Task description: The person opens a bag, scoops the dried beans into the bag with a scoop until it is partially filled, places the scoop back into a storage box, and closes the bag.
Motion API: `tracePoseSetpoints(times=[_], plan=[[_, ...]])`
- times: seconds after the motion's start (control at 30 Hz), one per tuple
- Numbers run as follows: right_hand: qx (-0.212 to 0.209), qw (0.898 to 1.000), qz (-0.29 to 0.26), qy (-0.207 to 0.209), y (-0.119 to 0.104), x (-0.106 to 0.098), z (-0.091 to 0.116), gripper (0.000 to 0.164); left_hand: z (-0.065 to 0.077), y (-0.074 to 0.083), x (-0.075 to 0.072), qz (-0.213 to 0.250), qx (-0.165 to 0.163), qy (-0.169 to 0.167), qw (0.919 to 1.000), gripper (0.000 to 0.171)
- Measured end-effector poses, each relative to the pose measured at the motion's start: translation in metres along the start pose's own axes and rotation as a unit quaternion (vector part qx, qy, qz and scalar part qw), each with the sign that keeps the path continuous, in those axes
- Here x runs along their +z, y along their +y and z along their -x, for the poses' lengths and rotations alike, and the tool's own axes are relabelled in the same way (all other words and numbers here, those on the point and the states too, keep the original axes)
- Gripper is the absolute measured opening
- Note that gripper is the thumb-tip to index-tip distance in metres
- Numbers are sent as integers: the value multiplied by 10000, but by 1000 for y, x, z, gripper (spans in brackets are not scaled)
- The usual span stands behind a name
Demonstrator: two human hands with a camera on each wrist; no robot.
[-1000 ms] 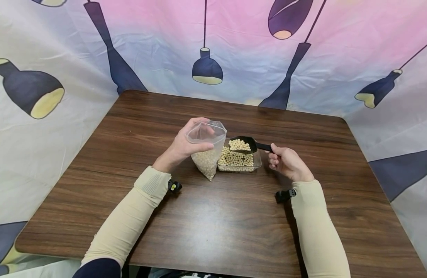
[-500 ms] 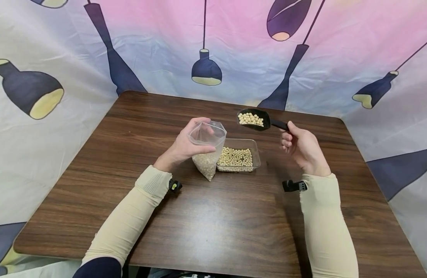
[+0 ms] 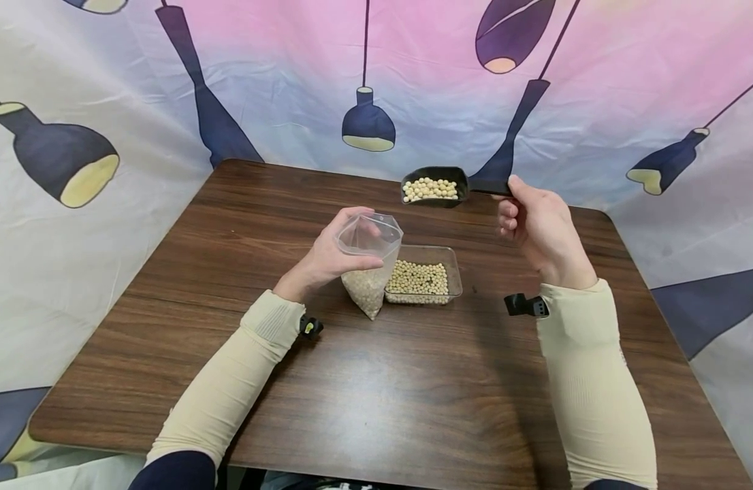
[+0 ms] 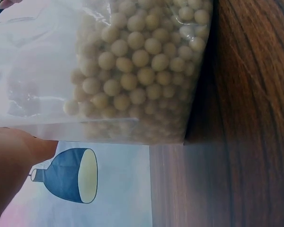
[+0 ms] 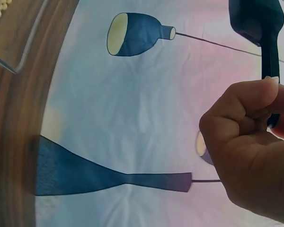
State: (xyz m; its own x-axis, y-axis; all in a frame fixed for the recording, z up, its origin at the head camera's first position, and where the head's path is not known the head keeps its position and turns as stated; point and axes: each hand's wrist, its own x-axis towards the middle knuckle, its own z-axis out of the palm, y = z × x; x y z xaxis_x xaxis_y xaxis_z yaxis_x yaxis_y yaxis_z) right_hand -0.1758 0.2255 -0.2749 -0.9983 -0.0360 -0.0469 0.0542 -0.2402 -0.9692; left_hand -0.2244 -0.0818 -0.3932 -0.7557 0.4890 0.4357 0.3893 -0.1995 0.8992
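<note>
My left hand (image 3: 327, 255) grips a clear plastic bag (image 3: 369, 289) around its upper part, with the thumb on the near side and the mouth spread wide. Round pale-yellow soybeans (image 4: 137, 71) fill the lower part of the bag in the left wrist view. My right hand (image 3: 545, 228) holds a black scoop (image 3: 434, 203) by its handle, thumb along the top. Soybeans lie in the scoop's bowl, which hangs high, up and to the right of the bag's mouth. In the right wrist view the scoop (image 5: 258, 19) shows from below, fingers curled round the handle.
A clear rectangular container (image 3: 453, 272) with a layer of soybeans stands right beside the bag. Both are on a dark wooden table (image 3: 364, 388). Behind the table hangs a cloth backdrop (image 3: 278, 75) printed with lamps.
My right hand has lifted the loaded scoop up from the container, first upward and right, then higher and slightly left. The left hand and bag have hardly moved.
</note>
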Motion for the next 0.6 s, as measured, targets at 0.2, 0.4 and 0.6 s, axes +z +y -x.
tracePoseSetpoints(times=[0.2, 0.4, 0.6], plan=[[-319, 9989, 333, 109, -9, 8, 1, 35, -2, 0, 1, 19, -25, 46, 10000, 78], [-694, 9964, 470, 124, -13, 15, 3, 34, -3, 1, 2, -5, -43, 62, 10000, 79], [-1039, 9931, 510, 166, -16, 20, 4, 34, -3, 0, 2, -87, -131, 26, 9999, 77]])
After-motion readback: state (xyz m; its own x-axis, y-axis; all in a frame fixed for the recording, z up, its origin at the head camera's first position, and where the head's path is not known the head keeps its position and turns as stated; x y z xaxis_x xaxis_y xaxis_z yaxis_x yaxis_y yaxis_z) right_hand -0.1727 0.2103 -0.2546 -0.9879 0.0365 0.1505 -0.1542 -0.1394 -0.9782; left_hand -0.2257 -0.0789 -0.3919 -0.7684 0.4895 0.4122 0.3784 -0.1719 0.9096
